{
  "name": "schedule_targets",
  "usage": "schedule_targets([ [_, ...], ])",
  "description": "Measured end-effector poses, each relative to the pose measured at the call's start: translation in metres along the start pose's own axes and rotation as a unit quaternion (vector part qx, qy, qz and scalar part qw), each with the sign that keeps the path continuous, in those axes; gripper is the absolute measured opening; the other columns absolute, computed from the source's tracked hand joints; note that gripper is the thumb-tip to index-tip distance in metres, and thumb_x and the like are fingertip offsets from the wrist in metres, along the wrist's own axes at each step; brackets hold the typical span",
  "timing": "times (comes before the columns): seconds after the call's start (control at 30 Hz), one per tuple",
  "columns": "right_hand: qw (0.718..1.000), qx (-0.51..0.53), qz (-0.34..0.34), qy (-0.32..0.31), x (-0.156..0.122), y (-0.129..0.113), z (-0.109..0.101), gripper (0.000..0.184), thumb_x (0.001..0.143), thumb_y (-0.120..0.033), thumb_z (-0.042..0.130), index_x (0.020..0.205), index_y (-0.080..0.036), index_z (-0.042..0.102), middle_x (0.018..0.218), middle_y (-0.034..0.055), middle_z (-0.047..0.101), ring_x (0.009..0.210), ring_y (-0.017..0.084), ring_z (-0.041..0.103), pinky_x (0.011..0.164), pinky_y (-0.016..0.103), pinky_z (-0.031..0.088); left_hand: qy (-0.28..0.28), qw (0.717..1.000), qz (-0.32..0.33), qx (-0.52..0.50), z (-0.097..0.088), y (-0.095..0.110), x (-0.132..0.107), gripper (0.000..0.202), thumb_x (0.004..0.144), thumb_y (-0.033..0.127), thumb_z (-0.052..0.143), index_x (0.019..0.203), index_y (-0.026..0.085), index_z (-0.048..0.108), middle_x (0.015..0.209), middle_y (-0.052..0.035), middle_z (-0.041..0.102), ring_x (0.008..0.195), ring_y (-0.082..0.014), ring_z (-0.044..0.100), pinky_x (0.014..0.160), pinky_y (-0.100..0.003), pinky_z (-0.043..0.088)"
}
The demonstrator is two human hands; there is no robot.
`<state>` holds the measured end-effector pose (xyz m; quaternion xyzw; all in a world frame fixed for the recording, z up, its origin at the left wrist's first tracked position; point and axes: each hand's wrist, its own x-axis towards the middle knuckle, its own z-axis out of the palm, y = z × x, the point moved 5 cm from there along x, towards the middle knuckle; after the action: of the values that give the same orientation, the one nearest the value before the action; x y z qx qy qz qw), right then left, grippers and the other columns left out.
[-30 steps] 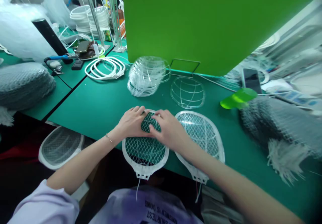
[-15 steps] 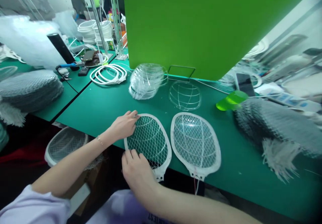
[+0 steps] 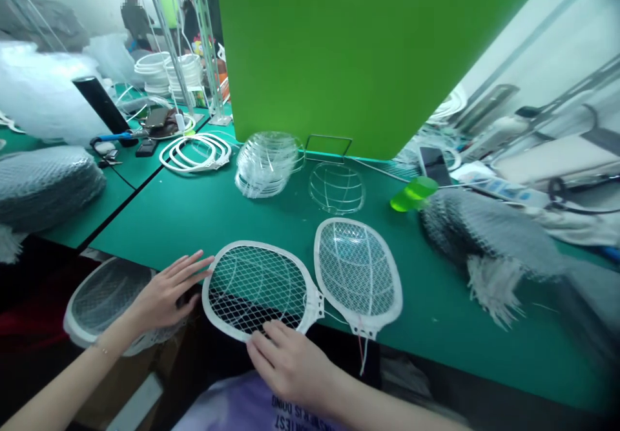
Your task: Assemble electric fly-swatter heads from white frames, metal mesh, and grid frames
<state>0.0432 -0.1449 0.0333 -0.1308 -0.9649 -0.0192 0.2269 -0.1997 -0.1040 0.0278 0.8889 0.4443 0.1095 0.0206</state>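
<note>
A white mesh racket head (image 3: 261, 282), like that of an electric mosquito swatter, lies across the table's front edge with its neck pointing right. My right hand (image 3: 290, 360) grips its near rim, thumb hidden beneath. At its left end, my left hand (image 3: 167, 292) has its fingers stretched out and apart, the tips close to the rim; whether they touch it I cannot tell. Just right of it lies a second mesh racket head (image 3: 358, 273), with red and white wires hanging from its neck. Behind that is a clear ribbed oval grid (image 3: 338, 189).
A stack of clear oval grids (image 3: 266, 165) and white ring frames (image 3: 196, 153) stand behind. Mesh piles lie at right (image 3: 489, 237) and left (image 3: 46, 182). A green cylinder (image 3: 414, 193) sits near a phone (image 3: 434, 165). A green panel (image 3: 339, 63) rises at the back.
The held racket head has turned so its neck now points right instead of toward me. My left hand has let go of the rim and moved left, its fingers opening. The camera view has shifted.
</note>
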Motion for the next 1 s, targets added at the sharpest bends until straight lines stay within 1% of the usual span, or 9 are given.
schedule_targets([
  [0.13, 1.0, 0.015, -0.003, -0.022, -0.006, 0.001, 0.0, 0.021, 0.094, -0.01, 0.046, 0.097, -0.009, 0.067, 0.08, 0.0071, 0.065, 0.066, 0.018, 0.058, 0.061, 0.033, 0.049, 0.05, 0.998, 0.033, -0.022, 0.017, -0.002, -0.005, 0.033, 0.096, 0.009, 0.048, 0.124, 0.018, 0.062, 0.136, -0.0088, 0.064, 0.138, -0.0226, 0.049, 0.113, -0.043, 0.044],
  [0.23, 0.999, 0.025, 0.018, -0.016, -0.009, 0.001, -0.005, 0.024, 0.094, -0.009, 0.044, 0.103, -0.011, 0.066, 0.087, 0.0083, 0.07, 0.078, 0.019, 0.064, 0.079, 0.038, 0.055, 0.071, 0.995, 0.056, -0.033, 0.016, 0.003, -0.017, 0.035, 0.095, 0.007, 0.05, 0.125, 0.021, 0.061, 0.13, -0.0075, 0.068, 0.131, -0.0215, 0.056, 0.111, -0.042, 0.047],
  [0.33, 0.994, 0.067, 0.075, 0.047, -0.006, 0.002, -0.03, 0.029, 0.094, -0.015, 0.043, 0.11, -0.013, 0.066, 0.093, 0.0089, 0.074, 0.09, 0.022, 0.068, 0.095, 0.044, 0.054, 0.109, 0.989, 0.089, -0.038, -0.011, 0.018, -0.028, 0.045, 0.094, 0.005, 0.049, 0.136, 0.022, 0.053, 0.126, -0.0099, 0.07, 0.13, -0.0232, 0.057, 0.108, -0.046, 0.049],
  [0.43, 0.982, 0.101, 0.135, 0.091, 0.005, 0.007, -0.071, 0.039, 0.092, -0.033, 0.055, 0.124, -0.014, 0.063, 0.101, 0.0127, 0.075, 0.098, 0.027, 0.07, 0.089, 0.043, 0.059, 0.099, 0.987, 0.123, -0.022, -0.054, 0.05, -0.022, 0.048, 0.095, 0.006, 0.039, 0.141, 0.017, 0.048, 0.124, -0.0143, 0.07, 0.131, -0.0257, 0.056, 0.108, -0.049, 0.049],
  [0.57, 0.981, 0.063, 0.159, 0.094, 0.024, 0.014, -0.123, 0.062, 0.088, -0.033, 0.066, 0.147, -0.022, 0.048, 0.111, 0.0125, 0.074, 0.103, 0.031, 0.071, 0.082, 0.044, 0.063, 0.058, 0.987, 0.141, 0.053, -0.11, 0.104, 0.018, 0.037, 0.094, 0.008, 0.037, 0.117, 0.017, 0.064, 0.102, -0.0099, 0.077, 0.106, -0.0236, 0.071, 0.1, -0.04, 0.056],
  [0.73, 0.981, 0.106, 0.12, 0.106, 0.037, 0.012, -0.156, 0.055, 0.094, -0.014, 0.052, 0.147, -0.027, 0.047, 0.104, 0.0083, 0.075, 0.091, 0.024, 0.073, 0.078, 0.035, 0.064, 0.066, 0.985, 0.15, 0.048, -0.156, 0.149, 0.064, 0.026, 0.097, 0.014, 0.042, 0.096, 0.022, 0.067, 0.088, -0.0063, 0.073, 0.08, -0.0205, 0.071, 0.085, -0.036, 0.06],
  [0.87, 0.948, 0.144, 0.229, 0.168, 0.04, 0.036, -0.199, 0.034, 0.095, -0.02, 0.054, 0.124, -0.033, 0.067, 0.095, 0.0052, 0.074, 0.078, 0.019, 0.071, 0.067, 0.029, 0.062, 0.056, 0.991, 0.104, -0.06, -0.193, 0.15, 0.105, 0.029, 0.102, 0.027, 0.041, 0.093, 0.025, 0.069, 0.083, -0.0013, 0.071, 0.07, -0.0161, 0.067, 0.069, -0.03, 0.059],
  [0.93, 0.915, 0.19, 0.309, 0.173, 0.038, 0.063, -0.223, 0.019, 0.093, -0.031, 0.061, 0.108, -0.032, 0.074, 0.089, 0.0046, 0.073, 0.073, 0.018, 0.07, 0.061, 0.029, 0.061, 0.047, 0.986, 0.04, -0.158, -0.209, 0.138, 0.136, 0.028, 0.1, 0.039, 0.049, 0.093, 0.024, 0.071, 0.079, 0.0011, 0.07, 0.066, -0.0144, 0.065, 0.06, -0.027, 0.056],
  [1.0, 0.873, 0.254, 0.389, 0.15, 0.028, 0.096, -0.236, 0.024, 0.087, -0.045, 0.068, 0.1, -0.027, 0.077, 0.082, 0.005, 0.072, 0.068, 0.017, 0.067, 0.056, 0.028, 0.058, 0.024, 0.963, -0.032, -0.268, -0.209, 0.123, 0.17, 0.028, 0.091, 0.045, 0.061, 0.094, 0.021, 0.074, 0.073, 0.002, 0.068, 0.062, -0.0143, 0.065, 0.055, -0.028, 0.054],
])
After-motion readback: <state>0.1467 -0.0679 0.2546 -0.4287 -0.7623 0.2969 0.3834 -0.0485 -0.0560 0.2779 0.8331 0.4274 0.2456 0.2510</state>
